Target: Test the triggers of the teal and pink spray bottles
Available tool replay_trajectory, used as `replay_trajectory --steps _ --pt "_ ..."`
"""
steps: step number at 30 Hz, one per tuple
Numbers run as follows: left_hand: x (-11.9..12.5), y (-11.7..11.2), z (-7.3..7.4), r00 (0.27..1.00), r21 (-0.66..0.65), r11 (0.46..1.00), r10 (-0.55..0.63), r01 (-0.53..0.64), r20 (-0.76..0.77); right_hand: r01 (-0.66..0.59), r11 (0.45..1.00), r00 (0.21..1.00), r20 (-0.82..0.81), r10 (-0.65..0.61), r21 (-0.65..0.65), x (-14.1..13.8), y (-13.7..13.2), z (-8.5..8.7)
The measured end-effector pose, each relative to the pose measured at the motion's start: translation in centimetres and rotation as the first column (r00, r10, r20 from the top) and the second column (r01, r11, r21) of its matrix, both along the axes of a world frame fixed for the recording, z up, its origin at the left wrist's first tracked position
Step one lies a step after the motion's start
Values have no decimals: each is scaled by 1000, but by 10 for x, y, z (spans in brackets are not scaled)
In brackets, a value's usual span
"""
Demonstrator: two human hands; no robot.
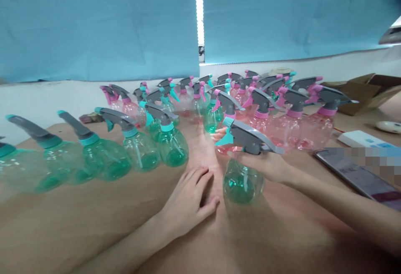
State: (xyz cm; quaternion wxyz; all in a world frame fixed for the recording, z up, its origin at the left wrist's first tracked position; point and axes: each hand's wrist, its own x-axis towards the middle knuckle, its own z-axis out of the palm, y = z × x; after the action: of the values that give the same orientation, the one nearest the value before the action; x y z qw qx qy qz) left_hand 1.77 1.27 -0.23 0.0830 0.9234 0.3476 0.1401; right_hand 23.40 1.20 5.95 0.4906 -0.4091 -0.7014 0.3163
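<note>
My right hand is wrapped around the neck of a green spray bottle with a grey head and teal trigger, which stands on the wooden table. My left hand lies flat on the table just left of that bottle, fingers stretched out, holding nothing. A row of green spray bottles runs off to the left. Several pink spray bottles stand in a cluster behind my right hand.
A phone lies at the right with a white box behind it. A brown cardboard box sits at the far right. Blue curtains hang over a white ledge behind the table.
</note>
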Motion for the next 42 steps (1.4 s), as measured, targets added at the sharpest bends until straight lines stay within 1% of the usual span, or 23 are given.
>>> replay_trajectory --steps 4,8,15,19,25,30,36,42 --pt "-1 1 -1 1000 4 1000 -3 3 -4 -49 999 998 -37 48 -17 -3 0 2" --pt "-1 2 -1 1000 19 1000 -3 3 2 -30 999 997 -68 28 -23 -2 1 -1" --pt "-1 2 -1 999 38 999 -33 34 -17 -25 999 999 -41 24 -38 0 -1 1" --pt "-1 2 -1 999 42 998 -42 43 -27 -32 999 998 -48 31 -22 1 -1 2" --pt "-2 2 -2 999 47 998 -46 48 -25 -64 998 998 -15 63 -14 3 3 -2" --pt "0 1 0 999 44 998 -38 40 -30 10 1000 997 79 -10 5 3 3 -4" --pt "1 2 2 999 49 998 -39 41 -31 165 985 972 159 -172 55 1 1 -1" --pt "0 2 -1 998 52 998 -44 45 -33 188 981 962 189 -195 57 -1 -1 6"
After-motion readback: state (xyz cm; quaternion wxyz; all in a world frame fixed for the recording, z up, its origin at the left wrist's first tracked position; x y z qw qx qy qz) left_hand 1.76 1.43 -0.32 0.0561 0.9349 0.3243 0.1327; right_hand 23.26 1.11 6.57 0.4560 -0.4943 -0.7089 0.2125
